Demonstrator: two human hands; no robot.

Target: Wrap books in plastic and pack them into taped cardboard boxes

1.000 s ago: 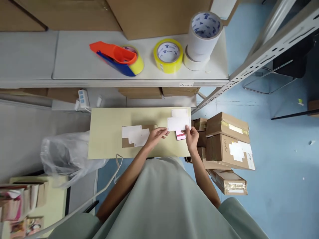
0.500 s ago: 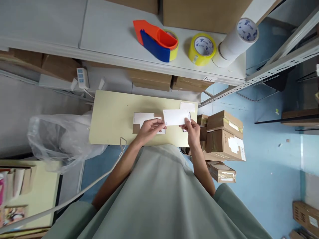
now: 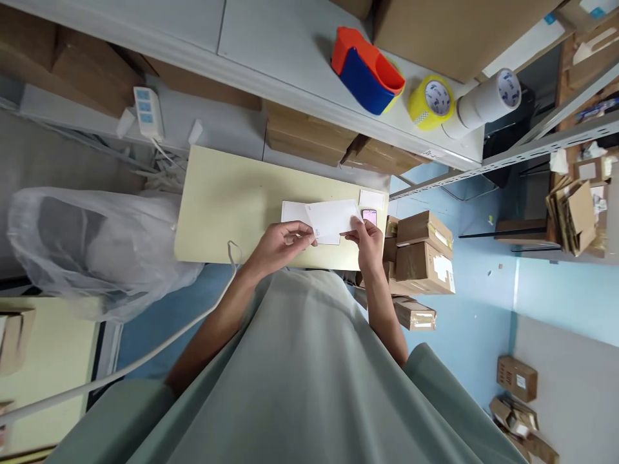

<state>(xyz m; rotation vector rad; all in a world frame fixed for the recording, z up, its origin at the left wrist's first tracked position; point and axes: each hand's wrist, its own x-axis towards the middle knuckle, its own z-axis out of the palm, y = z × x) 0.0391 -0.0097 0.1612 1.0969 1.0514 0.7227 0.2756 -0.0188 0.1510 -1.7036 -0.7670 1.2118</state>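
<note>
Between my two hands is a white sheet of paper or card, raised a little above the pale yellow table. My left hand pinches its lower left corner between thumb and fingers. At the right edge, my right hand grips it with the thumb on top. Beneath the sheet another white piece lies on the table, partly covered. A phone with a lit screen rests just beyond my right hand. Behind it lies a small white card.
On the grey shelf ahead are an orange and blue tape dispenser, a yellow tape roll and white rolls. Cardboard boxes stack at the right. A clear plastic bag hangs left; a white cable crosses the lower left.
The view has shifted and turned. The held sheet has moved over the white piece on the table, and the phone beside my right hand has come into fuller view. Both hands keep their grip.
</note>
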